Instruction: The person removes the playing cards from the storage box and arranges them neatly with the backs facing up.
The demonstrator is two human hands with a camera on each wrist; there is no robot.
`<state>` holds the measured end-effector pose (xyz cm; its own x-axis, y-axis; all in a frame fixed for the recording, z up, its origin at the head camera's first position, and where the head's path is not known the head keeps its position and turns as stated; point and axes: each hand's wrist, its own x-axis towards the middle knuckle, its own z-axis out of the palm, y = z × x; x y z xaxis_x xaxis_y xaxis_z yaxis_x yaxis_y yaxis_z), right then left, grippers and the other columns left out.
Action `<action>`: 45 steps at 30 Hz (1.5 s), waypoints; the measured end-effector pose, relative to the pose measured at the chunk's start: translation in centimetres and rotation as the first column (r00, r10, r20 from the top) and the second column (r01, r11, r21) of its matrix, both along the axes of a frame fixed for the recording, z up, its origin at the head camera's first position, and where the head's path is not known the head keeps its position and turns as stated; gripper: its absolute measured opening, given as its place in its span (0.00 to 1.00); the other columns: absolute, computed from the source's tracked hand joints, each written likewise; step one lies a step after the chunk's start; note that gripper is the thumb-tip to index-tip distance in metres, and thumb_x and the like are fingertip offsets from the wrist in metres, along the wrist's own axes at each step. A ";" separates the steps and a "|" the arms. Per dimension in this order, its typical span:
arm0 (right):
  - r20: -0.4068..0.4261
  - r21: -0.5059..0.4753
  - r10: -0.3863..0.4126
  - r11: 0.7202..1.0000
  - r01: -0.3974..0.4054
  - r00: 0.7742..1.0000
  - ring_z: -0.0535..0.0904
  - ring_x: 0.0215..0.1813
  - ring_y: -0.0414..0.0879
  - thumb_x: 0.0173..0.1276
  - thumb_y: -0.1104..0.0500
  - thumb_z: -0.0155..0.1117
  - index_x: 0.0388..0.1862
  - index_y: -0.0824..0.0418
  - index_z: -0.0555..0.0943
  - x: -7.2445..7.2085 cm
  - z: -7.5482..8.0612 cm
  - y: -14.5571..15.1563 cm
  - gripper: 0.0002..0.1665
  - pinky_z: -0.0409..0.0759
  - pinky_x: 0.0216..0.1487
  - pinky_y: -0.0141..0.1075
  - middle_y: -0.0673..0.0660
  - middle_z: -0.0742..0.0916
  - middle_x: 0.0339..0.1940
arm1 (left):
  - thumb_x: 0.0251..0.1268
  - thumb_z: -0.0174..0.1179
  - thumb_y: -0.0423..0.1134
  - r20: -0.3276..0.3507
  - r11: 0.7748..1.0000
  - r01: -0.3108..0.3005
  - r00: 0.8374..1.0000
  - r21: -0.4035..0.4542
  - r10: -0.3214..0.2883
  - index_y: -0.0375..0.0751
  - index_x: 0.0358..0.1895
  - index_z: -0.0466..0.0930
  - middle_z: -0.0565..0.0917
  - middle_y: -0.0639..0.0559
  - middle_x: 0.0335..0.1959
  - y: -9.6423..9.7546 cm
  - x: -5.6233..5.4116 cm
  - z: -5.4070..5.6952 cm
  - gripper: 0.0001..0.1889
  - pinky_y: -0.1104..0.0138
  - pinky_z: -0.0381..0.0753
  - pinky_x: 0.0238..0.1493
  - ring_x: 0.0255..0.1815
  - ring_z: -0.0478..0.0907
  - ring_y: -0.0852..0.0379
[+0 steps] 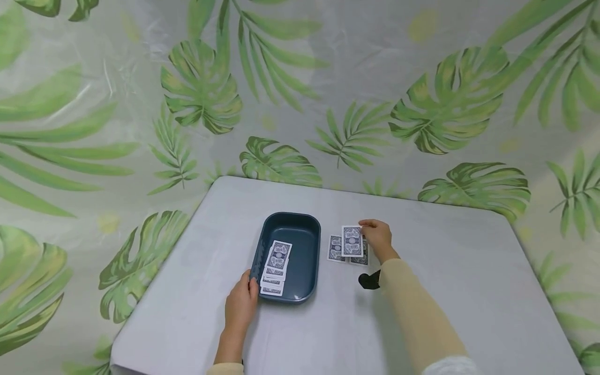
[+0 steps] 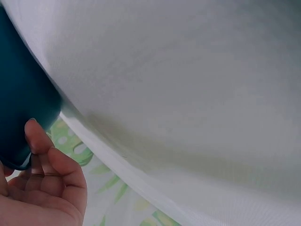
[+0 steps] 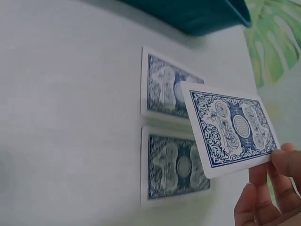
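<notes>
Between thumb and fingers, my right hand (image 1: 378,239) pinches a blue-backed playing card (image 3: 237,127) by one corner, raised above the table. Beneath it, two more playing cards lie back up side by side: one on the left (image 1: 335,249) and one on the right (image 1: 360,255), both partly covered in the head view. My left hand (image 1: 241,302) grips the near left rim of a dark blue rectangular tray (image 1: 304,260). Inside the tray, several overlapping playing cards (image 1: 278,255) lie back up in a row along its left side.
A white cloth covers the table (image 1: 445,250). Behind it hangs a leaf-patterned sheet (image 1: 356,67). A black object (image 1: 369,280) shows at the right wrist, partly hidden by the sleeve.
</notes>
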<state>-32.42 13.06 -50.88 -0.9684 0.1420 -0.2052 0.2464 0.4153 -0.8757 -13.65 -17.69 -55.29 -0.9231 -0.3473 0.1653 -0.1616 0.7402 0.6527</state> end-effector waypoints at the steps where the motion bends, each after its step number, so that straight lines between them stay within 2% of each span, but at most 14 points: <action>1: 0.004 -0.002 -0.007 1.000 0.007 1.000 0.79 0.49 0.57 0.70 0.65 0.53 0.57 0.68 0.80 0.0 -0.2 0.3 0.19 0.73 0.47 0.42 0.66 0.83 0.52 | 0.74 0.49 0.37 0.003 1.000 0.001 1.000 0.001 -0.001 0.27 0.60 0.73 0.83 0.33 0.49 0.0 -0.1 0.0 0.19 0.47 0.78 0.45 0.46 0.81 0.37; 4: 0.026 -0.012 -0.032 0.999 0.032 0.999 0.79 0.50 0.58 0.70 0.65 0.52 0.58 0.68 0.79 -0.2 -0.6 1.4 0.20 0.72 0.49 0.42 0.66 0.82 0.53 | 0.74 0.49 0.38 0.013 1.000 -0.001 1.000 0.007 0.001 0.27 0.60 0.73 0.83 0.34 0.49 -0.1 -0.1 0.0 0.20 0.47 0.78 0.45 0.46 0.81 0.38; 11: 0.067 -0.014 -0.110 0.994 0.112 0.992 0.79 0.47 0.54 0.69 0.65 0.54 0.57 0.67 0.80 -0.3 -1.3 3.6 0.19 0.71 0.41 0.36 0.65 0.82 0.55 | 0.74 0.48 0.38 0.024 1.000 -0.011 1.000 0.002 0.011 0.27 0.60 0.73 0.82 0.33 0.50 -0.2 -0.2 -0.1 0.20 0.47 0.77 0.46 0.47 0.81 0.37; 16: 0.091 -0.012 -0.128 0.991 0.130 0.988 0.77 0.48 0.54 0.69 0.66 0.53 0.58 0.68 0.79 0.3 -1.7 4.9 0.20 0.71 0.43 0.37 0.66 0.81 0.56 | 0.73 0.49 0.38 0.038 1.000 -0.011 0.999 0.011 0.011 0.26 0.60 0.73 0.82 0.33 0.50 0.0 -0.1 -0.3 0.20 0.47 0.77 0.45 0.46 0.81 0.38; 23: 0.102 0.049 -0.144 0.989 0.139 0.984 0.76 0.46 0.52 0.67 0.66 0.53 0.57 0.69 0.80 0.6 -2.7 6.6 0.20 0.71 0.42 0.37 0.66 0.83 0.52 | 0.74 0.48 0.38 0.044 1.000 -0.018 0.999 0.013 0.017 0.26 0.61 0.72 0.82 0.32 0.51 0.2 -0.1 -0.2 0.20 0.47 0.77 0.47 0.49 0.80 0.37; 28: 0.130 0.060 -0.154 0.987 0.147 0.979 0.74 0.52 0.55 0.69 0.65 0.52 0.57 0.68 0.80 0.3 -3.3 6.9 0.20 0.72 0.49 0.43 0.66 0.81 0.56 | 0.75 0.48 0.38 0.054 0.999 -0.028 0.998 0.015 0.027 0.26 0.62 0.71 0.81 0.32 0.53 0.0 -0.1 0.0 0.21 0.47 0.77 0.49 0.51 0.80 0.37; 34: 0.136 0.081 -0.181 0.982 0.172 0.974 0.69 0.63 0.60 0.71 0.65 0.50 0.59 0.68 0.79 0.2 -3.7 7.1 0.20 0.66 0.63 0.51 0.67 0.79 0.60 | 0.74 0.48 0.38 0.051 1.000 -0.023 0.998 0.017 0.022 0.26 0.61 0.72 0.81 0.32 0.52 0.0 -0.2 0.0 0.21 0.47 0.77 0.48 0.50 0.80 0.37; 45: 0.102 0.092 -0.221 0.973 0.212 0.970 0.69 0.62 0.62 0.71 0.64 0.50 0.56 0.70 0.78 0.5 -4.6 7.0 0.19 0.64 0.63 0.52 0.69 0.79 0.58 | 0.74 0.49 0.37 0.026 1.000 -0.008 1.000 -0.005 0.008 0.26 0.60 0.73 0.82 0.33 0.50 0.0 -0.1 -0.1 0.19 0.47 0.77 0.46 0.48 0.81 0.37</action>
<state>-31.95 20.11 -55.52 -0.8844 0.3662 -0.2894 0.4322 0.4083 -0.8040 -13.79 -17.69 -55.36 -0.9244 -0.3536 0.1430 -0.1840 0.7418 0.6449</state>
